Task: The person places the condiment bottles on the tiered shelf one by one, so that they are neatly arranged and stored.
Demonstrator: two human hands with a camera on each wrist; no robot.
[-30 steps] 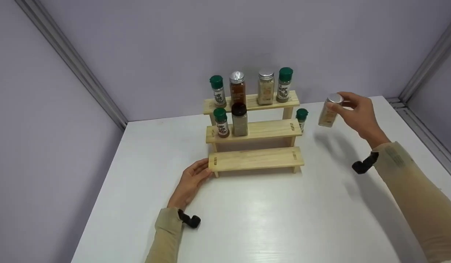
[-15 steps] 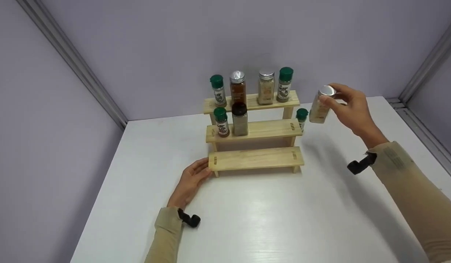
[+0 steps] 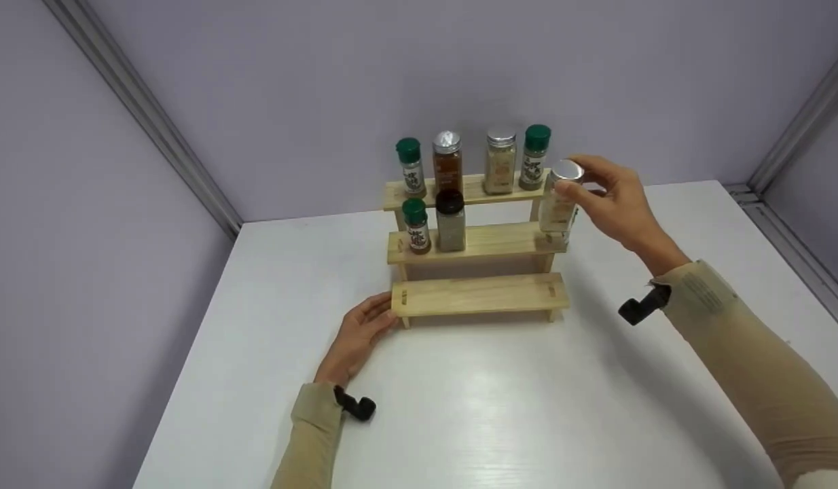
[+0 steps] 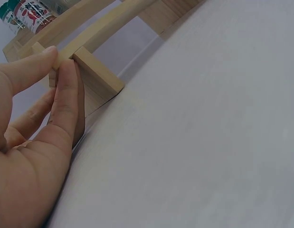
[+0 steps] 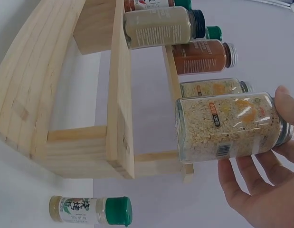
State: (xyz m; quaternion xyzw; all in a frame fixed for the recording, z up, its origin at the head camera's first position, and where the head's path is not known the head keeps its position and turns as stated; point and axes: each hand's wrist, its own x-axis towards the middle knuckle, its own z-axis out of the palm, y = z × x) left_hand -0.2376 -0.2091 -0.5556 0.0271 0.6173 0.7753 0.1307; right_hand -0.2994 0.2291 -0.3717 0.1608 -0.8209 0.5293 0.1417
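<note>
A glass spice jar (image 5: 230, 128) with a silver lid and pale granules is gripped near its lid by my right hand (image 3: 616, 204). In the head view it overlaps the right end of the middle tier, slightly tilted. My left hand (image 3: 358, 333) pinches the left end of the lowest tier of a three-tier wooden spice rack (image 3: 480, 295), thumb (image 4: 37, 69) against the wood and fingers at its end. On the middle tier's left stand a green-capped spice bottle (image 3: 417, 227) and a dark-capped jar (image 3: 451, 221).
Along the top tier stand a green-capped bottle (image 3: 411, 168), a jar of red-brown spice (image 3: 447, 163), a pale-granule jar (image 3: 500, 163) and another green-capped bottle (image 3: 534, 159). A green-capped bottle (image 5: 90, 210) stands on the white table (image 3: 460, 407) right of the rack. Walls enclose the table.
My right hand has carried the spice jar leftward from beyond the rack's right side to over the middle tier's right end. The left hand keeps its place on the rack.
</note>
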